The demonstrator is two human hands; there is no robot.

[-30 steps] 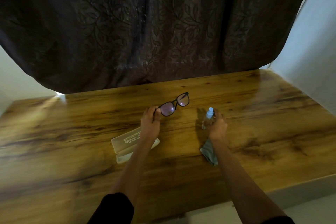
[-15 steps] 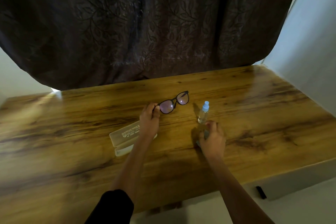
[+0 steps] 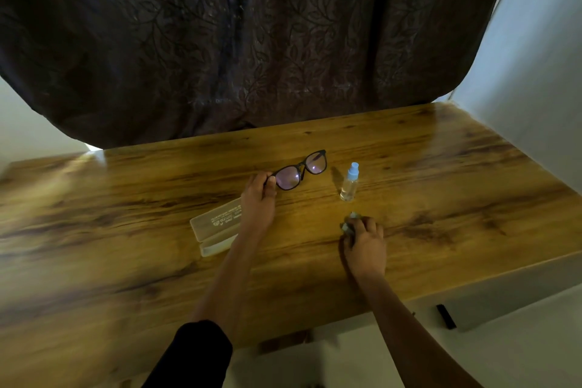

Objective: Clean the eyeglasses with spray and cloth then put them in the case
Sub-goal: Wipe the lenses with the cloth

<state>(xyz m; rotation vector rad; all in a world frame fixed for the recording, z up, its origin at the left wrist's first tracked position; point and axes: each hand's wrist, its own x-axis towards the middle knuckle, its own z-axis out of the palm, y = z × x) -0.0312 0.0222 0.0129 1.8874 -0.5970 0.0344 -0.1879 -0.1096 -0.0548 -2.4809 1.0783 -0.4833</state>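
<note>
Fingers of the left hand pinched the glasses at 1 frame corner, at 1 o'clock from the case. The right hand curled around the cloth on the table, at 6 o'clock from the bottle. Wiping would likely go best with the frame steady, 1 lens at a time.

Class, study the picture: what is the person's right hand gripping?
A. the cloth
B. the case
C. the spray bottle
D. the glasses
A: the right hand is curled round the grey cloth, while the spray bottle stands apart, untouched, and the left hand pinches the glasses.
</note>
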